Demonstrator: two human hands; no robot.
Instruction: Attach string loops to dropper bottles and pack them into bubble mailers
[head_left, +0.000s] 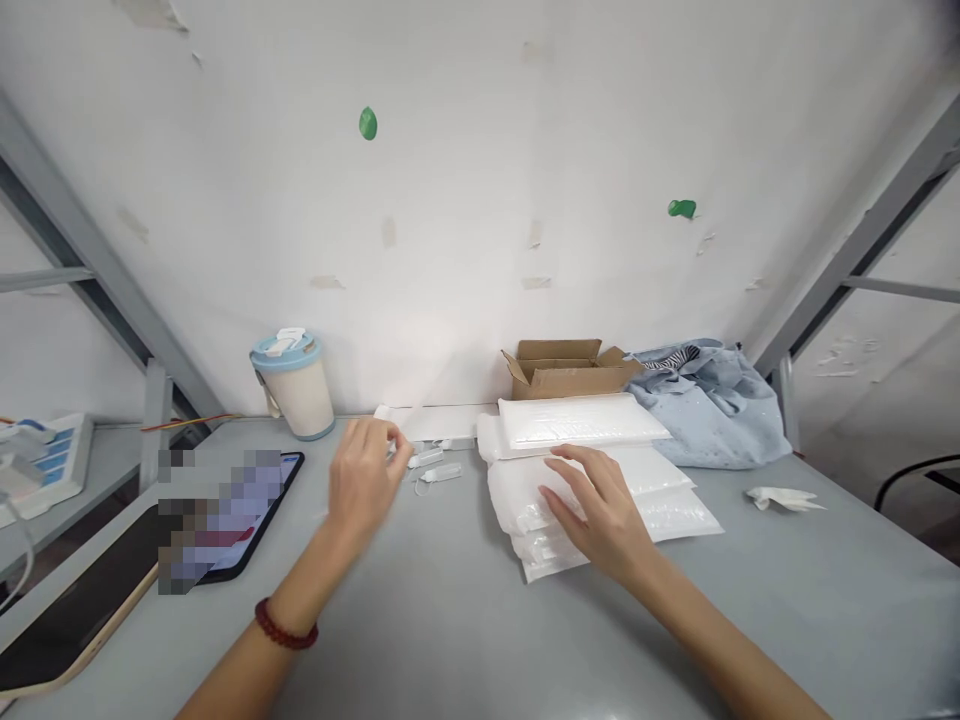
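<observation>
My left hand (364, 480) is raised over the grey table, its thumb and index finger curled together in a pinch. Whatever it may hold is too small or hidden to make out. Just right of it lie several small clear plastic bottles (442, 473) with thin loops, partly covered by my fingers. My right hand (600, 508) hovers over or rests lightly on a pile of white bubble mailers (525, 495), thumb and fingers apart and gripping nothing; contact is unclear. One puffier white mailer (581, 420) lies on top at the back of the pile.
An open cardboard box (577, 380) stands behind the mailers, beside a light blue cloth bag (712, 410). A crumpled tissue (784, 498) lies at right. On the left are a lidded cup (296, 390), a lit phone (255, 520), a dark phone (82, 600) and a power strip (64, 465).
</observation>
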